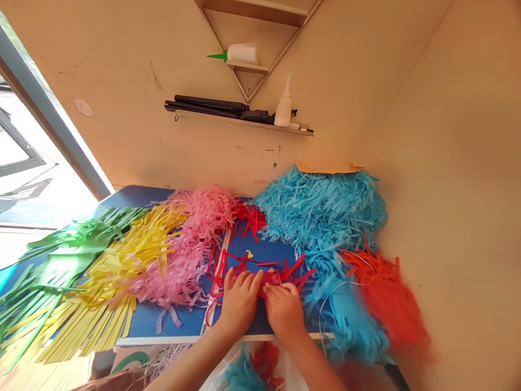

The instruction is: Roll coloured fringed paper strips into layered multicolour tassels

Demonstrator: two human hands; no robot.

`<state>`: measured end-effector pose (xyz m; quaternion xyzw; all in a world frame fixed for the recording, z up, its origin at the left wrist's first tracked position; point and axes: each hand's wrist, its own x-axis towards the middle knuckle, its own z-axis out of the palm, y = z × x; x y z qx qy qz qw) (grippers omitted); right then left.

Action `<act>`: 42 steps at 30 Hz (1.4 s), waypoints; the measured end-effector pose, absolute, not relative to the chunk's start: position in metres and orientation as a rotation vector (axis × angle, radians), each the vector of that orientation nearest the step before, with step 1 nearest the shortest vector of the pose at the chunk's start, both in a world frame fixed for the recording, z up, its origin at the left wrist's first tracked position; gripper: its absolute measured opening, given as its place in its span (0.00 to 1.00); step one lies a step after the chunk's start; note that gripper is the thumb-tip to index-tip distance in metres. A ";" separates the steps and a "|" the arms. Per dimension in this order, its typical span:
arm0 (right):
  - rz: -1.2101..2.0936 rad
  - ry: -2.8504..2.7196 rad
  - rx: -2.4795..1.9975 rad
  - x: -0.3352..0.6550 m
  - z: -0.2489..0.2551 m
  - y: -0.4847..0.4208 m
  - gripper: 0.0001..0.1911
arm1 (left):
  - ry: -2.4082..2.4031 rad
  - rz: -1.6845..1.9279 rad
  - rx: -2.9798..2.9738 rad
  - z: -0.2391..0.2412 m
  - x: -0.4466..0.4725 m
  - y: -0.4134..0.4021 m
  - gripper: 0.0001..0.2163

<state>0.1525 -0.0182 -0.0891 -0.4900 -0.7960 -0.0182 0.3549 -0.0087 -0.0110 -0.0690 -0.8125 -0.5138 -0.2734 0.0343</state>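
Limp red paper fringe [271, 277] on a smooth blue tabletop [280, 251].
Left hand [240, 297] and right hand [284, 307] curl over its strips; whether either pinches, I cannot tell. Shaggy pink fringe [209, 214] lies left.

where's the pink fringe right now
In the head view, the pink fringe lies on the blue table, left of the left hand, beside the yellow fringe.
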 end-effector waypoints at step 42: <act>-0.062 -1.914 -1.846 0.182 -0.065 0.026 0.21 | -1.707 -0.343 -2.644 -0.088 -0.067 -0.034 0.28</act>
